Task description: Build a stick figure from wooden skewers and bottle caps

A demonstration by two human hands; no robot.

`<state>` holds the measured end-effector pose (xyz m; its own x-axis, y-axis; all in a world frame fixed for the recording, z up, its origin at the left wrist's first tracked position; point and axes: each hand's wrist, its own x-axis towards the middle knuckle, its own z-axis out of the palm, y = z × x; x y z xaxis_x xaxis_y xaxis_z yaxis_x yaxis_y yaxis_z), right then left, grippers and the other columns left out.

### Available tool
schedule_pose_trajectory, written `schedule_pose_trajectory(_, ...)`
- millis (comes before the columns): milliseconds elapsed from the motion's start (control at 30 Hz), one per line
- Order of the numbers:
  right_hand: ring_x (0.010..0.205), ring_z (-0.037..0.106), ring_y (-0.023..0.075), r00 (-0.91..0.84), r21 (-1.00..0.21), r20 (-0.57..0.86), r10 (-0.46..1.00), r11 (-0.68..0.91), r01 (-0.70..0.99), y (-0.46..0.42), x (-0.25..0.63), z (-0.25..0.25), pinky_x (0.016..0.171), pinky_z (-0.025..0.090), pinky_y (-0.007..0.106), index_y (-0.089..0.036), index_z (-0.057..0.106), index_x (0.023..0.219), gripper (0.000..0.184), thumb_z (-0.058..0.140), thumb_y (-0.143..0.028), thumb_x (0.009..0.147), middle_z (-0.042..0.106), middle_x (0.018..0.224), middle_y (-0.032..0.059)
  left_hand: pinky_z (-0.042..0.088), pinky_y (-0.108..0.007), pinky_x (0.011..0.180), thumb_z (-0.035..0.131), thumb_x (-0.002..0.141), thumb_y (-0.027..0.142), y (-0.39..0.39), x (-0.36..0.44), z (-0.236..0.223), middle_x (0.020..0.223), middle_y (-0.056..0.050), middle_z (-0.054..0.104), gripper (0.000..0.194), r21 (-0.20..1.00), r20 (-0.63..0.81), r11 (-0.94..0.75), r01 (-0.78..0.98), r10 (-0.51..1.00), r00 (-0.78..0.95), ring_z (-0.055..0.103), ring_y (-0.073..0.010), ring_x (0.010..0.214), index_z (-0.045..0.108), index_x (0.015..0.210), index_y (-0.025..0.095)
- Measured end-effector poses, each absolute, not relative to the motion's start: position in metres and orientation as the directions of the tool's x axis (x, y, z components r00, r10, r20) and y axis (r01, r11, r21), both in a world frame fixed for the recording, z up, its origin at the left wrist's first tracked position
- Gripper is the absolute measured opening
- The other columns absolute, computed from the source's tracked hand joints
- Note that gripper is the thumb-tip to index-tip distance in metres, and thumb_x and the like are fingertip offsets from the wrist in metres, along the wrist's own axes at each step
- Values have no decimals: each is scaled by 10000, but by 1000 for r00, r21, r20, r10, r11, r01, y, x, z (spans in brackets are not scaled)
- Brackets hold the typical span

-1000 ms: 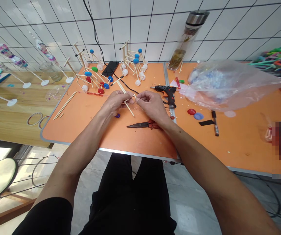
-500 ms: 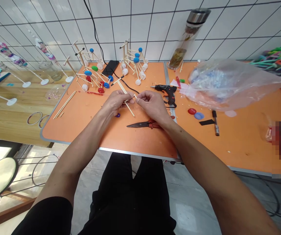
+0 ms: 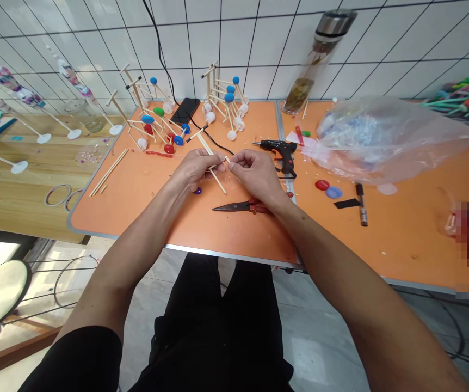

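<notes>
Currently, head view, mid-frame: left hand (image 3: 197, 167) pinches wooden sticks (image 3: 219, 183); right hand (image 3: 257, 174) pinches a short wooden piece (image 3: 227, 159) just beside them. Step looks like lining piece up with sticks; next move calls for steady, precise alignment.

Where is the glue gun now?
In the head view, the glue gun lies on the orange table, just beyond the right hand and left of the plastic bag.
</notes>
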<state>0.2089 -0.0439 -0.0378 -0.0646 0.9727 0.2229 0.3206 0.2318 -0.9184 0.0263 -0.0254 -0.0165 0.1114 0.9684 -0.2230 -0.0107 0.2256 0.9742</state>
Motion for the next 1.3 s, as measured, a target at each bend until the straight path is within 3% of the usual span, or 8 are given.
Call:
schedule_pose_trajectory(200,732,622,176,-66,-919,219,973,229,322,-44,210,-39,710,458,326,-213,741,808,113,752,-312,861,764,784,17,409,-229,620,884,729,296,-22,25,-20,671,-35,730,197,976,-219,220,5,968,119,556,-103,606,735,682,176)
schedule_pose_trajectory(500,701,579,158,-74,-929,199,977,213,302,-42,209,-40,698,438,317,-215,742,822,116,735,-326,851,732,770,-2,402,-202,584,876,616,291,-19,23,-29,652,-32,724,183,979,-196,202,-27,968,158,600,-105,621,787,713,164)
schedule_pose_trajectory(833,679,583,153,-63,-927,194,979,204,315,-42,207,-37,674,422,309,-211,746,831,76,707,-277,830,741,763,-10,438,-197,620,907,630,291,-21,24,-28,628,-20,700,194,978,-197,207,-37,964,178,588,-93,616,760,663,169)
schedule_pose_trajectory(1133,763,647,189,-67,-906,241,968,249,341,-38,217,-43,742,475,338,-218,722,833,264,642,-385,1021,790,844,38,415,-187,589,937,600,300,-19,18,-30,632,-23,712,252,974,-202,214,-79,970,138,588,-92,606,758,706,157)
schedule_pose_trajectory(1300,741,670,174,-48,-946,179,983,185,267,-34,221,-44,726,499,318,-215,745,884,234,639,-353,1039,828,886,45,421,-194,602,935,629,288,-16,14,-28,656,-27,720,238,964,-243,252,-85,965,102,594,-96,611,759,726,159)
